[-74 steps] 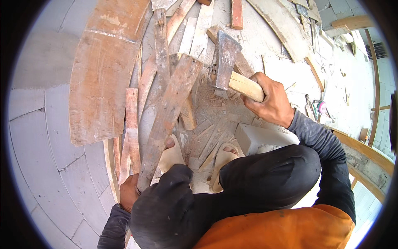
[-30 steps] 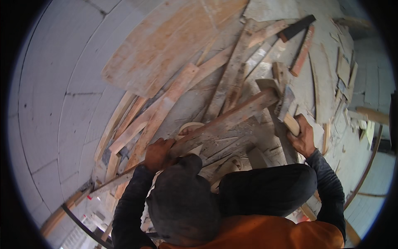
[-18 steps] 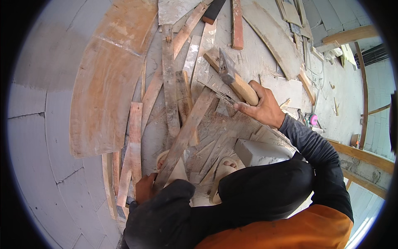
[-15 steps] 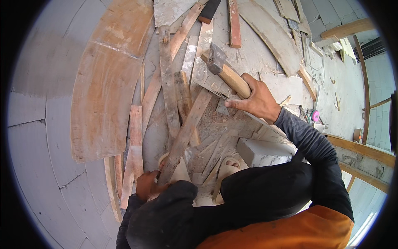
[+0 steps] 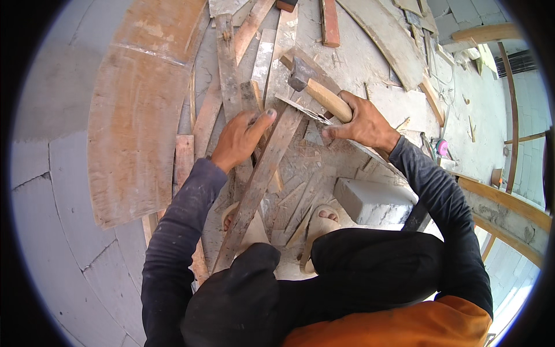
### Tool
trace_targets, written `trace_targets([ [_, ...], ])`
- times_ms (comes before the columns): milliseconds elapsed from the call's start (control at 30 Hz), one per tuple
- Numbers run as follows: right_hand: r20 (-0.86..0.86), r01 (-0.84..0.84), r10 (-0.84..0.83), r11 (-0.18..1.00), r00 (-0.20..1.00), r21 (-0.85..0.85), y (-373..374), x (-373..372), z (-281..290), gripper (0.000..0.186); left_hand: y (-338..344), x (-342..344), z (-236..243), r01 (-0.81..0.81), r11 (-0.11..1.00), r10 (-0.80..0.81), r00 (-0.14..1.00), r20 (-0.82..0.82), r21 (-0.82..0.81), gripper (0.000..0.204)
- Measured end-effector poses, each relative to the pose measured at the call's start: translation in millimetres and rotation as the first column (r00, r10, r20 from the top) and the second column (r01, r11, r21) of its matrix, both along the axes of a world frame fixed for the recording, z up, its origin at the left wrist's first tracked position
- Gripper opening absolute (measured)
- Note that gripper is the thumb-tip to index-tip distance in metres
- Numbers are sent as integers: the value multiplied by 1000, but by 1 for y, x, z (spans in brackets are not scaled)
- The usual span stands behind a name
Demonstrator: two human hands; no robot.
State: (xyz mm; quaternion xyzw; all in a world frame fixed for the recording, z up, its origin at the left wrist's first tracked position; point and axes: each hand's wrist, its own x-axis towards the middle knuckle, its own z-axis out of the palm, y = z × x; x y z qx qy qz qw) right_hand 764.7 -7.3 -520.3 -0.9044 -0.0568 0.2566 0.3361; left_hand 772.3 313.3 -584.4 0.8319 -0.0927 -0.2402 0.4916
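My right hand (image 5: 367, 124) is closed round the wooden handle of a hammer (image 5: 326, 99), its steel head pointing up and left. Pinned under that hand's thumb is a thin, splintered strip of board (image 5: 309, 111), seen nearly edge-on. My left hand (image 5: 238, 139) hovers over the boards with thumb and forefinger stretched out, holding nothing. Just right of it, a long wooden plank (image 5: 260, 176) slants from between my feet up to the strip's left end. Whether plank and strip touch there I cannot tell.
A large curved plywood sheet (image 5: 136, 127) lies along the block wall (image 5: 34, 191) on the left. Loose planks (image 5: 228, 75) and scraps cover the floor ahead. A grey block (image 5: 373, 202) sits right of my sandalled feet. Farther right is a pink tape measure (image 5: 442, 147).
My left hand has let go of the plank's near end and moved up and forward, beside its far part. My right hand still holds the hammer and strip, nearly in place.
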Motion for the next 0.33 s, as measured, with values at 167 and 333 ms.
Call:
trace_targets([
  [167, -23, 35, -35, 999, 999, -7, 2, 3, 1, 73, -26, 19, -42, -24, 983, -65, 877, -476, -180, 91],
  [333, -96, 35, -36, 999, 995, -10, 0, 1, -12, 73, -32, 6, -71, -80, 931, -152, 803, -576, -357, 104],
])
